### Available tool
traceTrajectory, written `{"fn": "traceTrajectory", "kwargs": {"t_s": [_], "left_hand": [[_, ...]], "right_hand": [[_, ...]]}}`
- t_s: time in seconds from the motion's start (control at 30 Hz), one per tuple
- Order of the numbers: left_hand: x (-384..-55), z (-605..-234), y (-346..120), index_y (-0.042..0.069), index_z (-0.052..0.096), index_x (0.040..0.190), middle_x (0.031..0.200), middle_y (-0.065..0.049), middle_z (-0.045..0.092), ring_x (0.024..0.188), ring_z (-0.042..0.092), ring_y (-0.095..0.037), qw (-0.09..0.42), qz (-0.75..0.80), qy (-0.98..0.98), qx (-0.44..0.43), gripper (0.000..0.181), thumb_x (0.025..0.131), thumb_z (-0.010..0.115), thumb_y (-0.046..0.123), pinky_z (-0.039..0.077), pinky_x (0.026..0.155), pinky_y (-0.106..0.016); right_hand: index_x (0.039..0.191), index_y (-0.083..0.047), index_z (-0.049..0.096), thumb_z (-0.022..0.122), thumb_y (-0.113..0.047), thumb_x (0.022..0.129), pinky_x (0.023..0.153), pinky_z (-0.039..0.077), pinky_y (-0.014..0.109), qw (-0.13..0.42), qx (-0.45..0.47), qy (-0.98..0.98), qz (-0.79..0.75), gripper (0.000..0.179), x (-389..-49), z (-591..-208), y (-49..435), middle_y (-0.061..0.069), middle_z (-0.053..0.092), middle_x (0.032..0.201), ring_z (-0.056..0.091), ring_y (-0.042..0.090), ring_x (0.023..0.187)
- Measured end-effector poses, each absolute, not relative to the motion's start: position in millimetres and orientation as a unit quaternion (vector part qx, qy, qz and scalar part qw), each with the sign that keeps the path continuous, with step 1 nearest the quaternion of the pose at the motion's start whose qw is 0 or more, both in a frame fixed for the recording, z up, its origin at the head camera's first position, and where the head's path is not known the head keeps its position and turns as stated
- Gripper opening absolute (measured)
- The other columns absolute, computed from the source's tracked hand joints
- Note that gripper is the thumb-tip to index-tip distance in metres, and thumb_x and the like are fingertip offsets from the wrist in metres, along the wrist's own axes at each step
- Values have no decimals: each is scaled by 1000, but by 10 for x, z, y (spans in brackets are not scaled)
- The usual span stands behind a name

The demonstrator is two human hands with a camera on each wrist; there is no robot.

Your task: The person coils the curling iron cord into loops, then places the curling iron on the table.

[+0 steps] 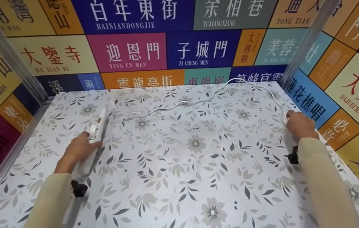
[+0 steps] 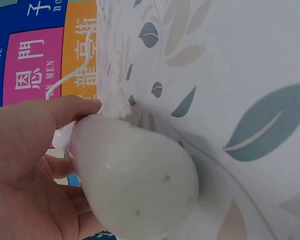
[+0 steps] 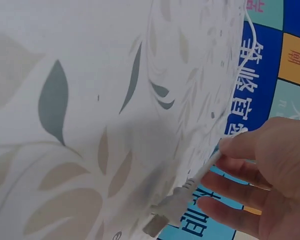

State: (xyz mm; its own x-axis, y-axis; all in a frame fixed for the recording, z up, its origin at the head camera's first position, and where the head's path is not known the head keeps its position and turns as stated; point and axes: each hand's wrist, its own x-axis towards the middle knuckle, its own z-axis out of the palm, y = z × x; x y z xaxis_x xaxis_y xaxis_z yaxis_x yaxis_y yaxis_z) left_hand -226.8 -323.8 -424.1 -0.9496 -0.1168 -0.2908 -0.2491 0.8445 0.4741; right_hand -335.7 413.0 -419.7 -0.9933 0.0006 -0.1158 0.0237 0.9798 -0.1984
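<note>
My left hand [image 1: 79,147] grips a long white corded device [image 1: 87,164] at the left of the table, thumb on one side and fingers on the other. In the left wrist view its rounded, smooth end [image 2: 145,185] faces the camera, close to the tabletop; its exact kind is unclear. A thin white cord [image 1: 209,98] runs in a wavy line from the device's far end to the right side. There my right hand [image 1: 301,125] pinches the cord near its end. Below the fingers, in the right wrist view, hangs a white plug [image 3: 172,207], tilted downward.
The table [image 1: 173,177] has a white cover printed with grey leaves and flowers. Panels of coloured signs [image 1: 127,52] stand behind it and at both sides. Clear upright posts [image 1: 306,41] rise at the back corners. A black wrist mount [image 1: 293,155] sits under each forearm.
</note>
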Motion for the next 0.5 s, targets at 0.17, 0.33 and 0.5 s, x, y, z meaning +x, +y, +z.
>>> {"fn": "traceTrajectory", "kwargs": {"t_s": [0.17,0.33,0.5], "left_hand": [[-2220,-4194,-3189,-11,30,148,137,-38,49,119,55,-49,113,266,955,-72,81,97,59,45,47,94,-58],[-2158,-4104,-3138,-9,34,147,134,-36,53,114,58,-47,87,279,956,-40,78,97,59,45,49,91,-57],[-2101,-4010,-3058,-7,37,147,134,-36,55,115,59,-46,67,291,954,-7,73,98,61,41,48,93,-56]], "right_hand": [[133,14,48,46,0,96,85,42,72,2,17,996,-89,39,-3355,-4303,4179,43,51,119,51,60,106],[127,17,51,46,2,95,90,43,69,-26,35,993,-113,36,-3351,-4359,4194,43,49,117,50,60,109],[128,16,52,42,1,98,96,41,69,-20,55,987,-148,35,-3358,-4360,4167,43,49,124,47,59,116]]}}
